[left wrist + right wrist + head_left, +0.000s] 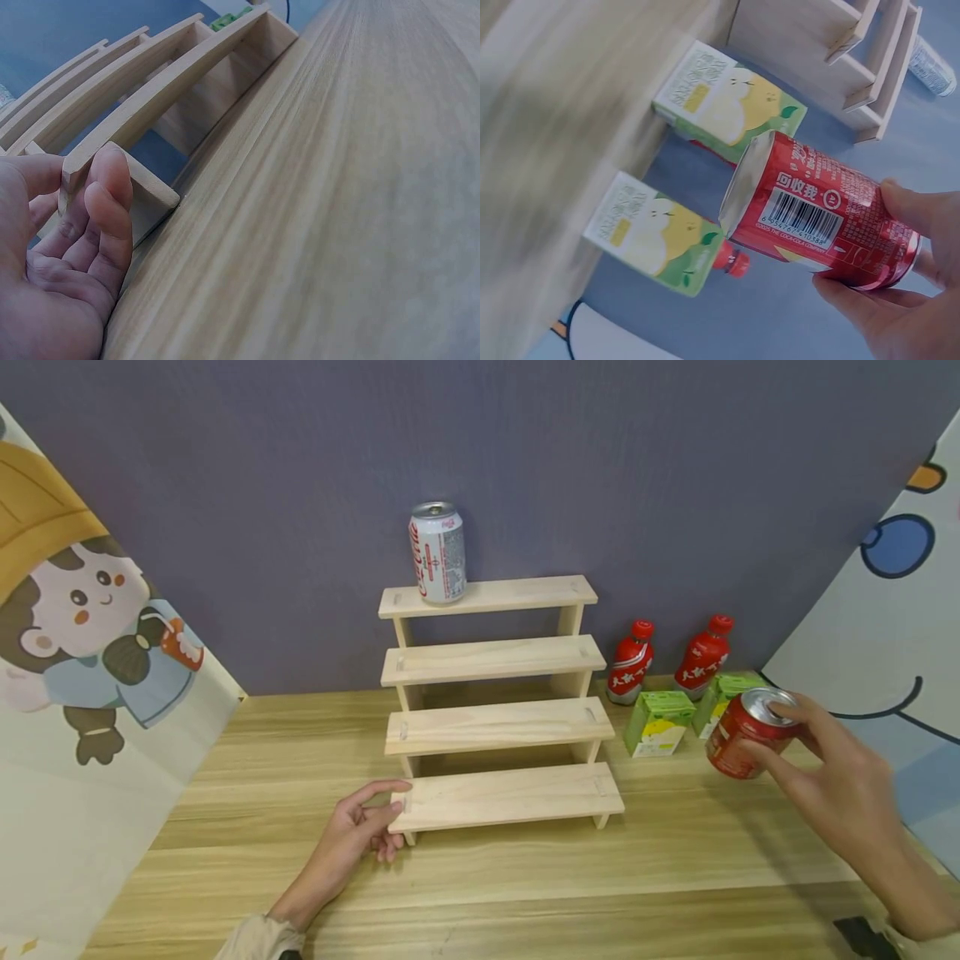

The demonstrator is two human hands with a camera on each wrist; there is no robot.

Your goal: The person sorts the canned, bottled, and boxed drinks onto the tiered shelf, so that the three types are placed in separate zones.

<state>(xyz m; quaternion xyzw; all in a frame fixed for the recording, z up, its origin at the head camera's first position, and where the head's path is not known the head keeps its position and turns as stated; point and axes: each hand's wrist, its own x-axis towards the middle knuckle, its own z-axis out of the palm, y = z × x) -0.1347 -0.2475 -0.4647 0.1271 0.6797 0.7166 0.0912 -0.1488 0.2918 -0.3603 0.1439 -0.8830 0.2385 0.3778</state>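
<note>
In my right hand is a red Coca-Cola can, pinched near its top between thumb and fingers. The can is held up off the table, and its barcode side faces the camera in the right wrist view. My left hand grips the left end of the lowest step of a four-step wooden display rack. Its fingers curl below that board's edge in the left wrist view. A white Coca-Cola can stands upright on the left part of the top step.
Right of the rack, two green juice cartons stand before two red bottles, close to the dark back wall. One carton is partly behind the held can. Printed side panels flank the wood-grain table.
</note>
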